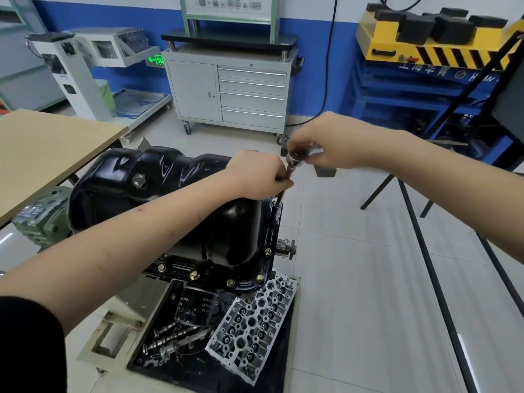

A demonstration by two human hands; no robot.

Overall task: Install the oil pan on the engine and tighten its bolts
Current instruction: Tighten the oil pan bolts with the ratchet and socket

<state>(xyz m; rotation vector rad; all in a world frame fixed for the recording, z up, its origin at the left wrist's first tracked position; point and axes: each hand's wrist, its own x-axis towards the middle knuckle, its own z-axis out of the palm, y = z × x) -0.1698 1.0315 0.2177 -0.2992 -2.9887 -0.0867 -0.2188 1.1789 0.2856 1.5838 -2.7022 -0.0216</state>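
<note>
While left hand (259, 177) pinches the ratchet (296, 160) shaft, right hand (320, 143) grips its head; socket sits on a bolt (276, 205) at oil pan (170, 194) rim, just below both hands.

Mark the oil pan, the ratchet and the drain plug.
oil pan (226, 222): head view, on its glossy black near side wall.
ratchet (295, 158): head view, on its head, just below the right hand.
drain plug (139, 180): head view, on its hex head.
</note>
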